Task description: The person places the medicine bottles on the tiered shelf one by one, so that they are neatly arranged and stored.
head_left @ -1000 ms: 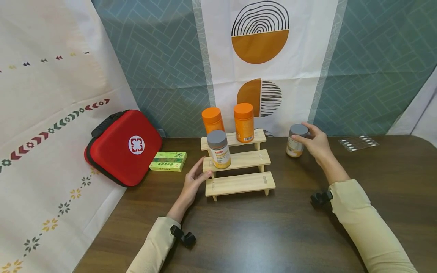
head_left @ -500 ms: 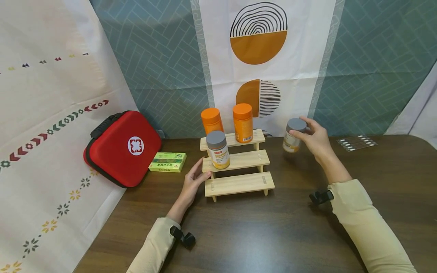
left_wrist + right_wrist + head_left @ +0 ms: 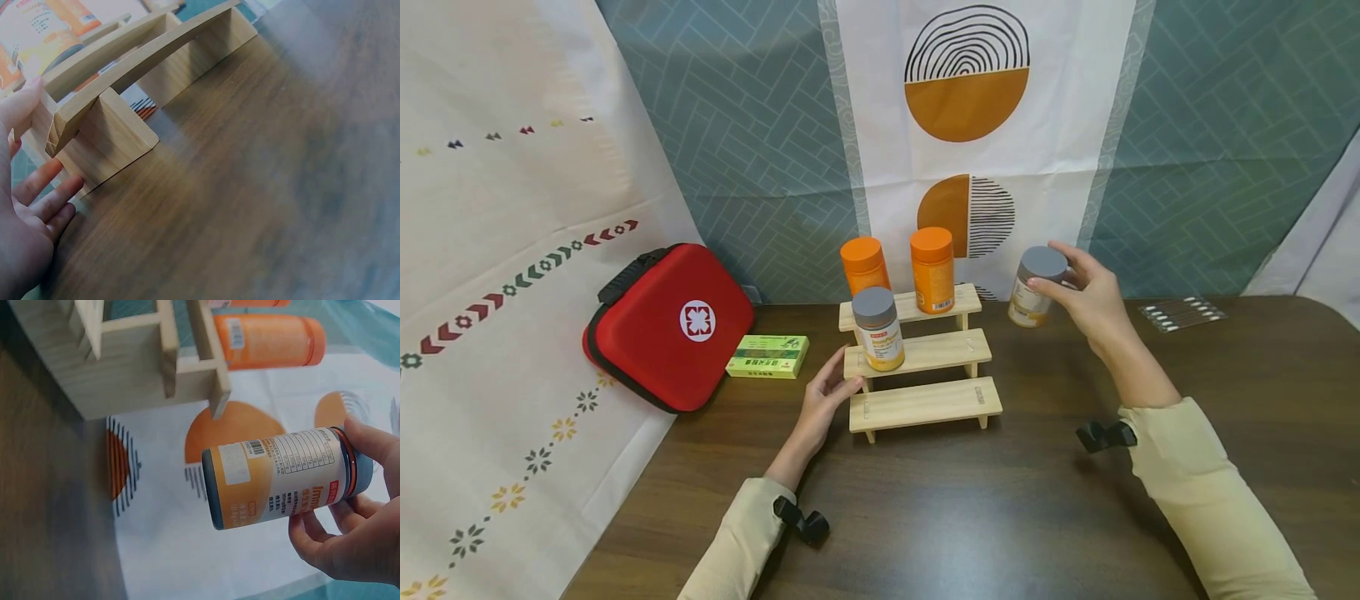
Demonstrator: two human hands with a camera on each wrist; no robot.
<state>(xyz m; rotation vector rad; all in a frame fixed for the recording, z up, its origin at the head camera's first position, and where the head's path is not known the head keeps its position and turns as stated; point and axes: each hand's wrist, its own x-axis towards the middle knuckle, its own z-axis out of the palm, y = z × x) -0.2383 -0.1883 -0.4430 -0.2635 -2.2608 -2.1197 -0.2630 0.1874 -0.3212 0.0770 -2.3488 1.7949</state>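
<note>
My right hand [image 3: 1093,304] holds a jar [image 3: 1028,298] with a grey lid and a white and yellow label, lifted above the table right of a three-step wooden rack [image 3: 925,403]. In the right wrist view, thumb and fingers grip this jar [image 3: 275,478] around its lid end. My left hand [image 3: 823,404] grips the rack's left end at the middle step, thumb in front, index finger behind; its other fingers lie along the side panel in the left wrist view. A matching grey-lidded jar [image 3: 882,337] stands left on the middle step. Two orange jars [image 3: 933,275] stand on the top step.
A red first-aid case [image 3: 670,325] leans at the left against the cloth. Beside it lies a green and yellow box [image 3: 767,357]. A clear pack of cotton swabs [image 3: 1183,314] lies at the back right. Patterned cloth [image 3: 760,150] hangs behind the table.
My right hand has lifted the grey-lidded jar off the table and moved it slightly left toward the rack, tilting it. The left hand stays at the rack's end.
</note>
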